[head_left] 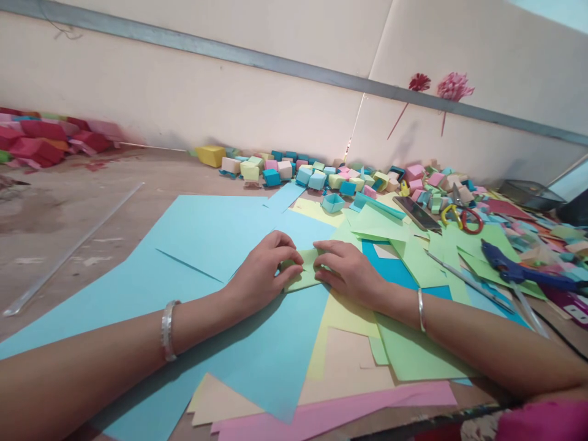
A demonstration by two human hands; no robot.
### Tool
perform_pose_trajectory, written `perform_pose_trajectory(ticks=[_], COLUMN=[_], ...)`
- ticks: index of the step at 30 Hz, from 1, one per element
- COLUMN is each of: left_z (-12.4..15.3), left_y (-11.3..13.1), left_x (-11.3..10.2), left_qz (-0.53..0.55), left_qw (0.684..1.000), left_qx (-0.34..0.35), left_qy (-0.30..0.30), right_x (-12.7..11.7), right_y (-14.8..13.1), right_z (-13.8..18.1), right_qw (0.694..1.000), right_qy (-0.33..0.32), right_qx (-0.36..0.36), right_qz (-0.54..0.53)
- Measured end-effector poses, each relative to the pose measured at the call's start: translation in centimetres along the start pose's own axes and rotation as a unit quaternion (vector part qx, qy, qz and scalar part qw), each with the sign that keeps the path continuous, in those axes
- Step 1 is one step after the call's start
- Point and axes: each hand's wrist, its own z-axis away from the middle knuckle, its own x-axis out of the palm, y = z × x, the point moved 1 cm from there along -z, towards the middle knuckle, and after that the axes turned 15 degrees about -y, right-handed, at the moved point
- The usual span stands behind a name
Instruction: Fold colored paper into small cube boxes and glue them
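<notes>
A small piece of folded light green paper (304,264) lies on a large light blue sheet (193,245). My left hand (264,269) grips its left side, thumb and fingers closed together on the paper. On the right side of the same paper, my right hand (346,271) presses with bent fingers, its thumb partly hidden. Just beyond the hands sits a small open light blue paper box (333,203). More green sheets (379,222) lie to the right of my right hand.
Several small coloured paper boxes (316,179) line the wall. At right lie a phone (417,212), scissors (462,218), a blue glue gun (509,263) and a long pointed metal tool (468,282). A glue stick (78,245) lies at left. Red paper boxes (41,144) are piled far left.
</notes>
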Motion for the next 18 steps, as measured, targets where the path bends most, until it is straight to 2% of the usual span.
perform_pose_trajectory(ticks=[5,10,14,18], left_z=[-0.28,-0.11,-0.07,-0.09], left_y=[-0.13,-0.20,-0.40,-0.52], left_x=[-0.22,-0.10,-0.05,0.02], left_qz=[0.055,0.107,0.055,0.014], left_qw=[0.998,0.993,0.997,0.999], left_qx=[-0.030,-0.014,-0.033,-0.049], left_qy=[0.027,0.037,0.029,0.009], right_x=[-0.22,0.00,0.24,-0.32], right_y=[-0.18,0.05,0.32,-0.05], right_z=[-0.01,0.05,0.05,0.06], right_qw=[1.000,0.999,0.998,1.000], right_qy=[-0.004,0.024,0.006,0.024], right_qx=[-0.015,0.021,0.039,0.010], right_qz=[-0.014,-0.042,-0.045,0.002])
